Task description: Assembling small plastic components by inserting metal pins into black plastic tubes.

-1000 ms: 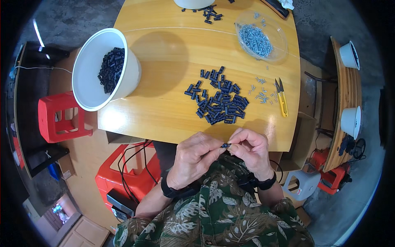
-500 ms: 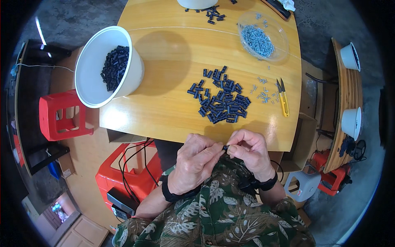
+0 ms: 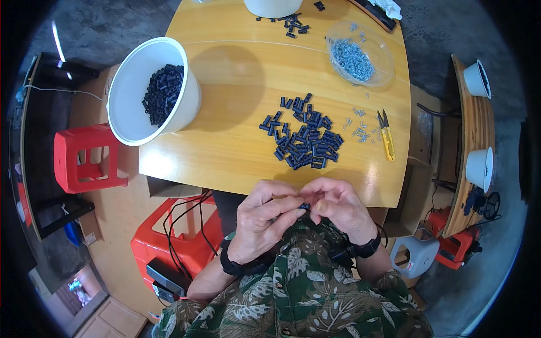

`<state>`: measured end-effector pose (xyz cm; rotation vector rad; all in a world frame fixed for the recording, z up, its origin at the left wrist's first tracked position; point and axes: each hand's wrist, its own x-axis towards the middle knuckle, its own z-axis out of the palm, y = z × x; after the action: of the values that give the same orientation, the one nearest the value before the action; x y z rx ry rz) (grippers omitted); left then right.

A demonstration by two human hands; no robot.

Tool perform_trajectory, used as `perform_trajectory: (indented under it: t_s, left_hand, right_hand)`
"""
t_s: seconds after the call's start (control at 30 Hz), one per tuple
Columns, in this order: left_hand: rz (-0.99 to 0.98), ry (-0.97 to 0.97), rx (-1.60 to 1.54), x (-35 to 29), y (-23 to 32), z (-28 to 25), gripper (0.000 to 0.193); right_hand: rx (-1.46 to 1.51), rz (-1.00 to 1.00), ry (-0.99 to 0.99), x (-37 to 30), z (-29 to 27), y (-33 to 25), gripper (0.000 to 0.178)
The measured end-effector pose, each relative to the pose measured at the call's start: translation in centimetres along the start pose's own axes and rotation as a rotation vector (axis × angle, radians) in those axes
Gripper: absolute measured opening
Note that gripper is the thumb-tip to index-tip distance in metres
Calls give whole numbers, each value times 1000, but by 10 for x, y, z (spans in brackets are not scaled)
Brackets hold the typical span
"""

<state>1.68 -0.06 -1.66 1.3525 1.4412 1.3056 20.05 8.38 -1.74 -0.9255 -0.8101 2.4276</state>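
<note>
Just off the table's near edge, my left hand (image 3: 267, 217) pinches a small black plastic connector piece (image 3: 305, 206) between thumb and fingers. My right hand (image 3: 340, 209) is close against its right side, thumb and fingers drawn together; whatever they may hold is too small to make out. Beyond my hands lies a loose pile of black connector pieces (image 3: 310, 141). Several small silver screws (image 3: 360, 133) are scattered to the right of the pile. A clear round dish (image 3: 385, 70) of screws stands farther back.
Yellow-handled thread snips (image 3: 388, 141) lie near the table's right edge. A white bucket (image 3: 121, 93) of black pieces stands at the left, another white tub (image 3: 273, 7) at the far edge. Red stools (image 3: 90, 158) and a grey stool (image 3: 416, 253) stand around the wooden table (image 3: 225, 163).
The connector piece has come slightly nearer to me and left, and my right fingertips have drawn back a little from it. The whole view has shifted slightly.
</note>
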Motion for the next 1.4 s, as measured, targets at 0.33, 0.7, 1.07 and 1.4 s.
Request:
perform_trajectory:
  t_s: [0.33, 0.7, 1.07, 1.4]
  left_hand:
    - [167, -59, 122, -2, 0, -7, 27]
    - [260, -65, 283, -2, 9, -9, 26]
    - [326, -50, 209, 0, 8, -8, 28]
    - [108, 54, 197, -17, 0, -29, 20]
  right_hand:
    - [122, 210, -259, 16, -5, 17, 29]
    - [264, 156, -313, 13, -6, 34, 35]
    - [328, 164, -314, 12, 8, 29, 46]
    - [-255, -34, 12, 6, 16, 10, 36]
